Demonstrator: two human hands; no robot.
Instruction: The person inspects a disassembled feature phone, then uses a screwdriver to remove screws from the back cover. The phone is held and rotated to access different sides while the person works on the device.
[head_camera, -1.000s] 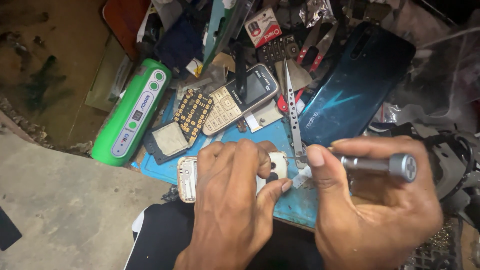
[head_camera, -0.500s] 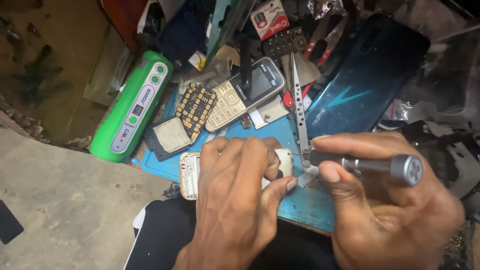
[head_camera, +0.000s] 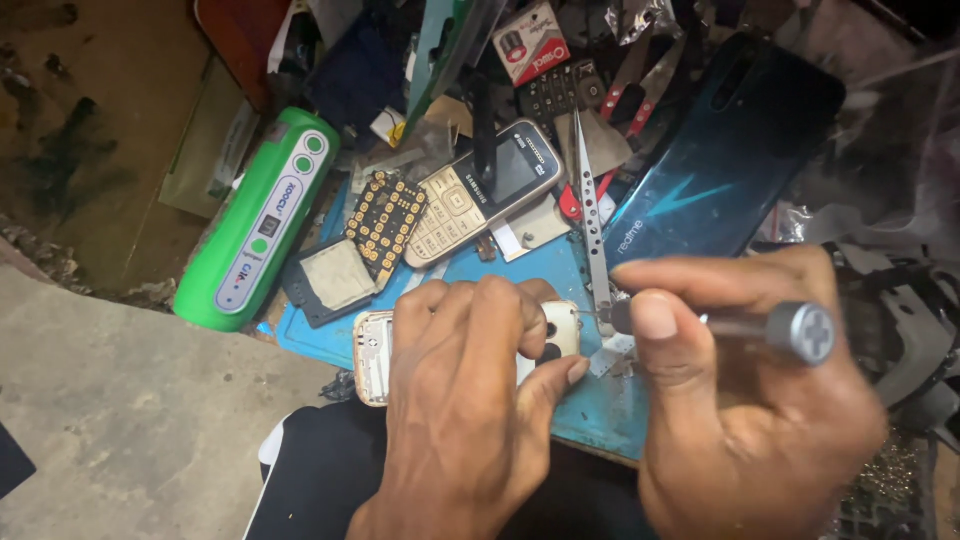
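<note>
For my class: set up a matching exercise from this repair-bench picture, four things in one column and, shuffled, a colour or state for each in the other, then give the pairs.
1 screwdriver
2 white phone shell
3 green device
4 keypad phone

A lies left of the blue mat
B held in the right hand
C pinned under the left hand
D lies on the mat, screen dark

Pairs: 1-B, 2-C, 3-A, 4-D

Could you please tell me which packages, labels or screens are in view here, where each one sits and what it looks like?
Small carton: top centre among the clutter, rectangular, red and white.
Keypad phone: centre, above the blue mat, cream and silver, dark blank screen.
Green device: left of the mat, rounded bar with a white label panel and round buttons.
Smartphone back cover: upper right, glossy dark teal with small pale lettering.
</note>
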